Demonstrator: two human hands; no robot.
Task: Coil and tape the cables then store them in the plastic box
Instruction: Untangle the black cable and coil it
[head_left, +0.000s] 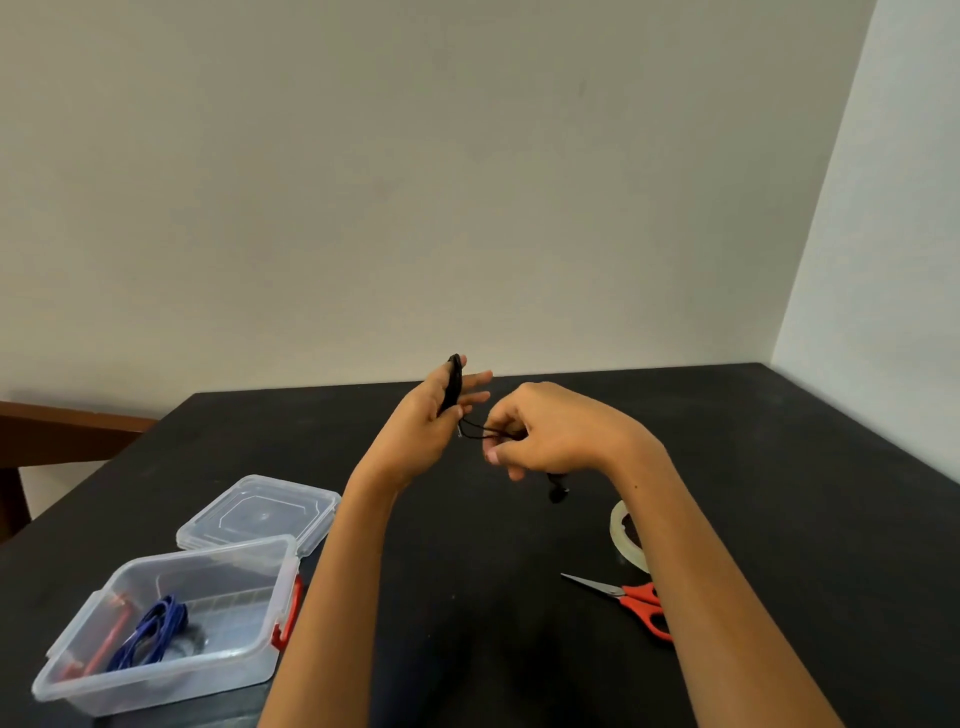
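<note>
A thin black cable is wound in loops around the fingers of my left hand, held up above the black table. My right hand pinches the loose strand of the same cable just to the right; its end with a small black plug dangles below that hand. The clear plastic box stands open at the near left, with a coiled blue cable inside. A roll of clear tape lies to the right, partly behind my right forearm.
The box's clear lid lies flat behind the box. Red-handled scissors rest near the tape, blades pointing left. A wooden piece of furniture stands beyond the table's left edge. Walls close the back and right.
</note>
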